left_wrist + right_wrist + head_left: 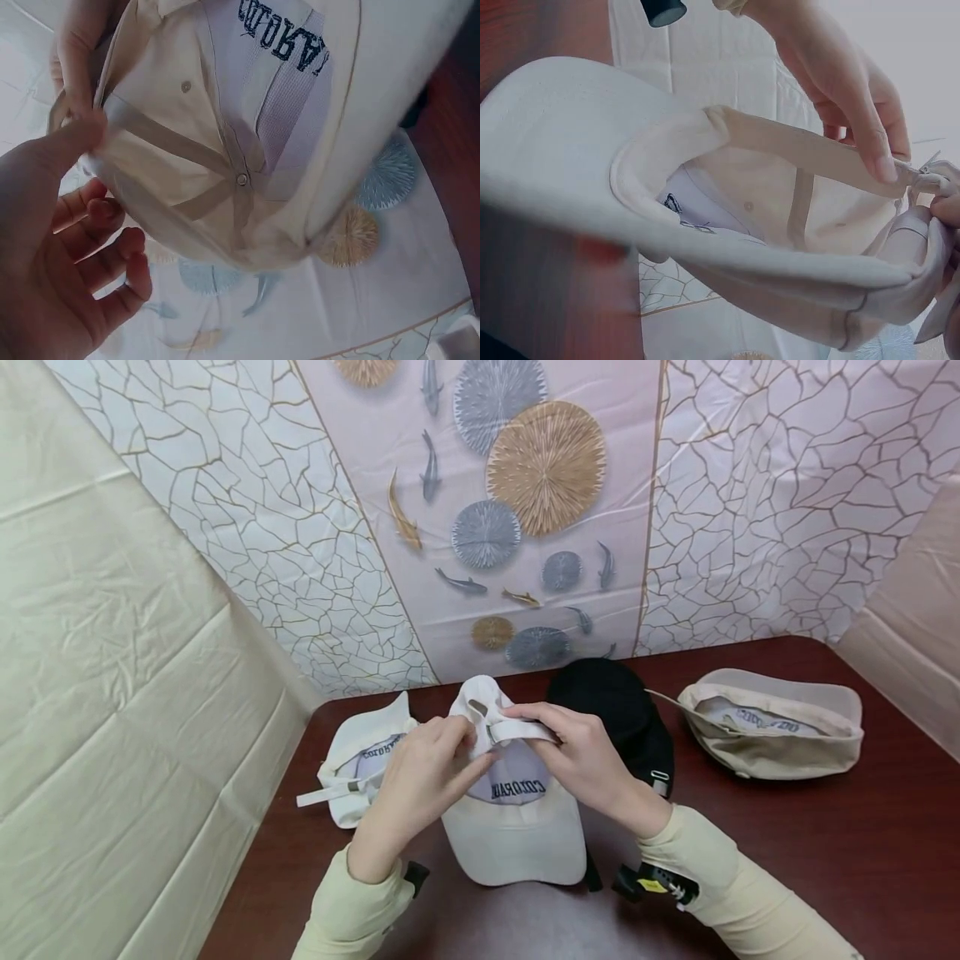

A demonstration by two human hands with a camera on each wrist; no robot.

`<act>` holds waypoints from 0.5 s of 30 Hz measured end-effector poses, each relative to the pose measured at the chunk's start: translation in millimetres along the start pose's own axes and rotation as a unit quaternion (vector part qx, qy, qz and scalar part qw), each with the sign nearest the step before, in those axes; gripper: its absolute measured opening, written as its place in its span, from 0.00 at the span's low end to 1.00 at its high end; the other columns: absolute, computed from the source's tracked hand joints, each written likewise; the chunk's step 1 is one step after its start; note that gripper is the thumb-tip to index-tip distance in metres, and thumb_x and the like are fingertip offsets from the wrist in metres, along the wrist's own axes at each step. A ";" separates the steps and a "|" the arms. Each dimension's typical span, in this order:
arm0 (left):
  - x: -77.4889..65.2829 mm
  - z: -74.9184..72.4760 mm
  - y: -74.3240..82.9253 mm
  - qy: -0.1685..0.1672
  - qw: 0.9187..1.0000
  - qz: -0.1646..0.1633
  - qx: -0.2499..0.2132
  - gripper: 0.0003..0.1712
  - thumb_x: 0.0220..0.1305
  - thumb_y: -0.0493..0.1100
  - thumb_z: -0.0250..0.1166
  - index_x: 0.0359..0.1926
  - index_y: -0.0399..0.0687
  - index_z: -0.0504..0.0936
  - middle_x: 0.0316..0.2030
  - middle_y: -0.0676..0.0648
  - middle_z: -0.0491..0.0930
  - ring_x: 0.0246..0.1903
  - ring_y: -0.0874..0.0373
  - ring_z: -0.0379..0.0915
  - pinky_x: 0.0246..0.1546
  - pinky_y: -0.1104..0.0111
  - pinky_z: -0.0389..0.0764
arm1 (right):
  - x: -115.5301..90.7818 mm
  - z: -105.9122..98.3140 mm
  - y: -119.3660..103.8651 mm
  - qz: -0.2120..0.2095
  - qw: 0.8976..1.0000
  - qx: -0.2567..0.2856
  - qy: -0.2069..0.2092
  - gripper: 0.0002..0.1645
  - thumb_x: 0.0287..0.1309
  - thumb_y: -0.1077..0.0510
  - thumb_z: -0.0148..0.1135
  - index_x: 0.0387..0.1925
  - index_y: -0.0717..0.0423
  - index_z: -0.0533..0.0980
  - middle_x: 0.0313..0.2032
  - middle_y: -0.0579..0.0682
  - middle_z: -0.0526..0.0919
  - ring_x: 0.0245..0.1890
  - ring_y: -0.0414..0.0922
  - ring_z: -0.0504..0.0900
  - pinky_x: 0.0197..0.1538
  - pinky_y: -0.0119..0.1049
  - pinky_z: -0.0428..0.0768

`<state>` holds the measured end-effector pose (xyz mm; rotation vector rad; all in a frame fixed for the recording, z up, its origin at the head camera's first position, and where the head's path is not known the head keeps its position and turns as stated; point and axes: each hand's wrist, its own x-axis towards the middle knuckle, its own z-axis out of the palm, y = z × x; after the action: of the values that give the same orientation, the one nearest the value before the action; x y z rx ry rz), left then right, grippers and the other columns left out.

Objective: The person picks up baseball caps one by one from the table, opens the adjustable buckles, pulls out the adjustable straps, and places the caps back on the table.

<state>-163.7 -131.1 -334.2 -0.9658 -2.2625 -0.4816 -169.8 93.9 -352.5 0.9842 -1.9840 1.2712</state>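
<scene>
A white baseball cap is held up over the table, its brim toward me and its inside showing a lilac panel with dark embroidered letters. My left hand pinches the cap's back edge on the left, by the back opening; the left wrist view shows the thumb on the rim and the other fingers bent outside. With thumb and fingers, my right hand grips the back strap on the right. At the right wrist view's edge, only part of the right hand shows.
Left of the held cap lies another white cap with a loose strap. A black cap sits behind my right hand, and a beige cap lies upturned on the right of the dark red table. Patterned cloth hangs behind.
</scene>
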 end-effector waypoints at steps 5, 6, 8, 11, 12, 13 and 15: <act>0.9 5.4 1.1 0.053 0.997 0.052 0.032 0.11 0.58 0.36 0.63 0.25 0.51 0.70 0.19 0.56 0.62 0.20 0.62 0.61 0.21 0.70 0.63 | -0.5 0.2 0.7 -0.003 1.000 0.007 -0.001 0.20 0.60 0.73 0.65 0.52 0.56 0.82 0.49 0.52 0.86 0.46 0.42 0.84 0.47 0.25 0.79; 1.3 5.9 1.4 0.061 0.996 0.059 0.037 0.10 0.57 0.36 0.62 0.24 0.51 0.69 0.19 0.56 0.62 0.19 0.61 0.60 0.20 0.71 0.62 | -0.8 0.0 1.3 -0.004 1.000 0.007 -0.002 0.20 0.60 0.73 0.65 0.52 0.56 0.82 0.49 0.52 0.86 0.47 0.42 0.84 0.47 0.25 0.79; 2.0 6.2 2.0 0.070 0.995 0.065 0.042 0.11 0.57 0.35 0.61 0.23 0.51 0.69 0.19 0.56 0.62 0.19 0.61 0.60 0.20 0.71 0.62 | -1.4 -1.0 2.4 -0.006 1.000 0.005 -0.009 0.21 0.60 0.73 0.66 0.53 0.56 0.81 0.50 0.51 0.85 0.47 0.42 0.84 0.47 0.25 0.79; 2.7 6.1 1.9 0.085 0.993 0.068 0.044 0.11 0.57 0.35 0.61 0.23 0.50 0.69 0.19 0.55 0.64 0.19 0.60 0.61 0.20 0.70 0.63 | -1.8 -3.9 3.6 -0.003 0.999 0.001 -0.035 0.23 0.61 0.70 0.66 0.58 0.55 0.79 0.54 0.49 0.83 0.48 0.41 0.83 0.47 0.27 0.79; 2.9 6.0 1.9 0.089 0.993 0.068 0.046 0.11 0.57 0.35 0.61 0.23 0.50 0.69 0.19 0.55 0.64 0.19 0.60 0.62 0.20 0.70 0.63 | -1.8 -5.2 3.5 -0.001 0.999 0.002 -0.048 0.24 0.62 0.68 0.66 0.59 0.54 0.78 0.55 0.48 0.82 0.50 0.40 0.82 0.49 0.28 0.79; 3.0 5.9 1.8 0.093 0.992 0.067 0.046 0.11 0.57 0.35 0.61 0.23 0.50 0.69 0.19 0.55 0.65 0.19 0.59 0.62 0.20 0.69 0.63 | -1.8 -6.5 3.1 0.002 0.998 0.003 -0.061 0.25 0.63 0.66 0.66 0.61 0.53 0.76 0.56 0.47 0.81 0.51 0.40 0.81 0.50 0.29 0.78; 3.3 5.7 2.1 0.102 0.991 0.069 0.048 0.10 0.58 0.35 0.61 0.23 0.49 0.70 0.19 0.55 0.65 0.19 0.59 0.63 0.20 0.69 0.64 | -1.5 -9.1 1.7 0.008 0.996 0.007 -0.088 0.26 0.64 0.63 0.66 0.63 0.51 0.74 0.57 0.44 0.80 0.52 0.39 0.79 0.52 0.31 0.77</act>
<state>-166.2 -124.9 -336.0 -0.9699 -2.0030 -0.3889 -169.6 103.2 -351.0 1.1232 -2.1206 1.2457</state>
